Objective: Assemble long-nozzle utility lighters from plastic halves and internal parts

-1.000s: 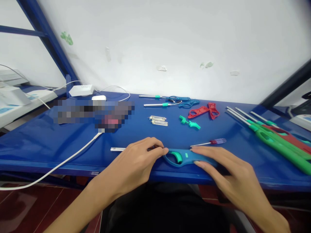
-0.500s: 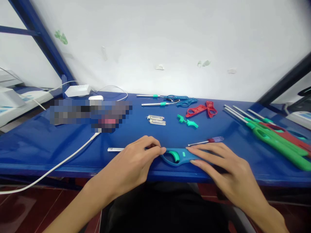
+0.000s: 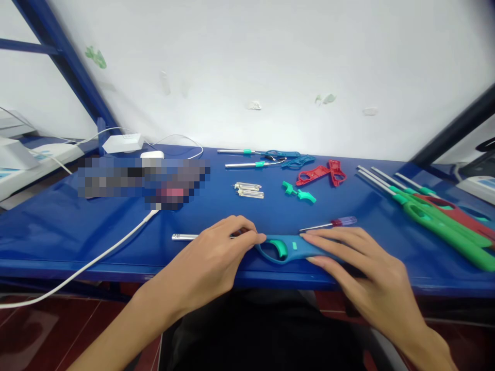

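Note:
A blue long-nosed gas lighter (image 3: 284,252) with a green trigger lies across the front of the blue table, its metal tube pointing left. My left hand (image 3: 216,250) is closed around the part where the tube meets the body, hiding that joint. Thumb and fingers of my right hand (image 3: 359,263) grip the lighter's handle on its two long edges. Just behind that hand lies a screwdriver (image 3: 342,221) with a purple and red handle.
Farther back lie clear fuel tanks (image 3: 249,190), green triggers (image 3: 299,192), red casing halves (image 3: 317,175), and metal tubes (image 3: 243,165) beside blue casing pieces (image 3: 296,161). Several lighters (image 3: 436,221) rest at the right. A white cable (image 3: 116,247) crosses the left side.
My right hand has slid slightly to the right along the lighter's handle. The left hand and the lighter have hardly moved.

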The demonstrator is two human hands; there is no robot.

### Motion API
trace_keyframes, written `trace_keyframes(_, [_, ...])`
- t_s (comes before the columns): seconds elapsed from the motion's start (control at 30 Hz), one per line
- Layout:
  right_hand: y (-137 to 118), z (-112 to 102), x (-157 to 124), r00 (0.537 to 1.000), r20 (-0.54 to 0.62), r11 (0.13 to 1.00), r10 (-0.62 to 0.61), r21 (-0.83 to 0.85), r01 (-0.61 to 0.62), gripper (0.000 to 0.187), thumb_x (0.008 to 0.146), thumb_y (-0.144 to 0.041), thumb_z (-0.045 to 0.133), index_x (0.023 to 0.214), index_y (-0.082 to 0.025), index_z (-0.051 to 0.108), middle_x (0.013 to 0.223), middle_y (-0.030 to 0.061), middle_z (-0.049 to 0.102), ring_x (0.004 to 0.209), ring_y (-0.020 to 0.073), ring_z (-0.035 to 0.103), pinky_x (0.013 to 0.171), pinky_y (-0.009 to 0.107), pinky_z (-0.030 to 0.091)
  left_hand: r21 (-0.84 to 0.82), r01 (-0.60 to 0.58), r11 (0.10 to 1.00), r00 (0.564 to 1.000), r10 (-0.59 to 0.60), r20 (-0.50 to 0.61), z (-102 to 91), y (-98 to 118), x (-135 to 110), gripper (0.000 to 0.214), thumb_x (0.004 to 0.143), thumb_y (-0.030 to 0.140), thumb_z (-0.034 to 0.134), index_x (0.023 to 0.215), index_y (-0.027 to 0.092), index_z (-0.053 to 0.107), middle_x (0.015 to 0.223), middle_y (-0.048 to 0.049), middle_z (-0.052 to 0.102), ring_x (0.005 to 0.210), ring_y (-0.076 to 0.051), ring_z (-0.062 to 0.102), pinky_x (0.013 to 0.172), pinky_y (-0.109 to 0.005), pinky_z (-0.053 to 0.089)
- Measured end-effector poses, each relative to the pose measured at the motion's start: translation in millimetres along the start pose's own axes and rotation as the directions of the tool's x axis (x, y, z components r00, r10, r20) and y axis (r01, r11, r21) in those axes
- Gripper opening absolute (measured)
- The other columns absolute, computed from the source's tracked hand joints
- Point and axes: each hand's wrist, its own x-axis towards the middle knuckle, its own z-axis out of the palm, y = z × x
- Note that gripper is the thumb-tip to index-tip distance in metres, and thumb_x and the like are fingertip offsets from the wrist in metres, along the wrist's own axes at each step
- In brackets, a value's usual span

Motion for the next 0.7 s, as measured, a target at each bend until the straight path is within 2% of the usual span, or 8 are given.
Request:
trace_keyframes(0.27, [-0.5, -1.1, -0.6, 1.0, -0.001, 1.0, 0.016, 0.006, -0.016, 0.026, 0.101, -0.021, 0.07, 0.126, -0.029, 0.073, 0.118, 0.0009, 0.077, 0.112, 0.0204, 0.067, 0.103, 0.035, 0.052, 0.057, -0.028, 0.998, 1.0, 0.027, 0.007, 1.0, -0.2, -1.5, 0.049, 0.098, -0.005, 0.046, 0.138, 0.02, 0.06, 0.124, -0.0095, 0.065, 0.108, -0.023, 0.066, 0.091, -0.037, 0.059])
trace_keyframes(0.53, [1.9, -2.2, -2.2, 0.996, 0.031, 0.996, 0.081, 0.032, -0.082, 0.027, 0.1, -0.028, 0.072, 0.126, -0.036, 0.073, 0.119, -0.0044, 0.077, 0.112, 0.0183, 0.068, 0.101, 0.032, 0.053, 0.108, -0.034, 0.994, 0.999, 0.031, 0.035, 3.2, -2.6, -2.2, 0.056, 0.096, -0.008, 0.043, 0.14, 0.021, 0.06, 0.127, -0.0098, 0.065, 0.11, -0.023, 0.065, 0.094, -0.04, 0.059])
trace_keyframes(0.7, [2.2, -1.5, -2.6, 0.994, 0.035, 0.994, 0.101, 0.033, -0.103, 0.025, 0.1, -0.031, 0.071, 0.125, -0.037, 0.074, 0.118, -0.0044, 0.078, 0.11, 0.0196, 0.07, 0.099, 0.035, 0.054, 0.12, -0.04, 0.992, 0.999, 0.038, 0.02, 3.2, -3.0, -1.8, 0.059, 0.094, -0.009, 0.043, 0.14, 0.022, 0.061, 0.126, -0.0098, 0.065, 0.11, -0.023, 0.066, 0.096, -0.041, 0.059])
